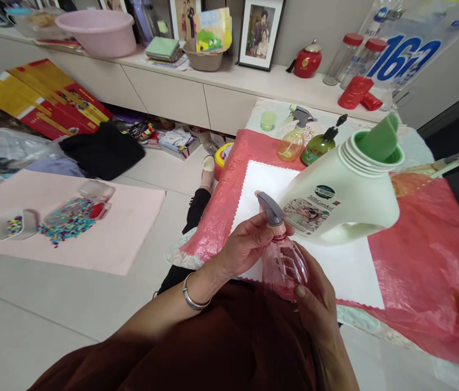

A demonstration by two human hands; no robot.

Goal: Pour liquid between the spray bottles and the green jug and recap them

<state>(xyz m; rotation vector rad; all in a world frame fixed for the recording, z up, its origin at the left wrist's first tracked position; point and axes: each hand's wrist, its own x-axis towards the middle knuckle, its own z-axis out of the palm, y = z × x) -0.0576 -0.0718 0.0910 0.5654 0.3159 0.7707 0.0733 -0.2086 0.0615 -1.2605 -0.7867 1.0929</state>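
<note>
A small pink spray bottle (284,266) with a grey trigger head (269,208) is held upright over my lap. My left hand (246,244) is closed around its neck, just under the trigger head. My right hand (314,298) is closed round the lower body of the bottle from the right. A large white detergent jug (343,195) with a green spout stands right behind the bottle on a white cloth (335,266), its label turned toward me. I wear a silver bangle on my left wrist.
The white cloth lies on a red plastic sheet (428,260) over a low table. An orange spray bottle (292,142), a green pump bottle (319,146) and a small green cup (268,120) stand at its far edge. On the floor at left, a pink mat (103,233) carries scattered beads.
</note>
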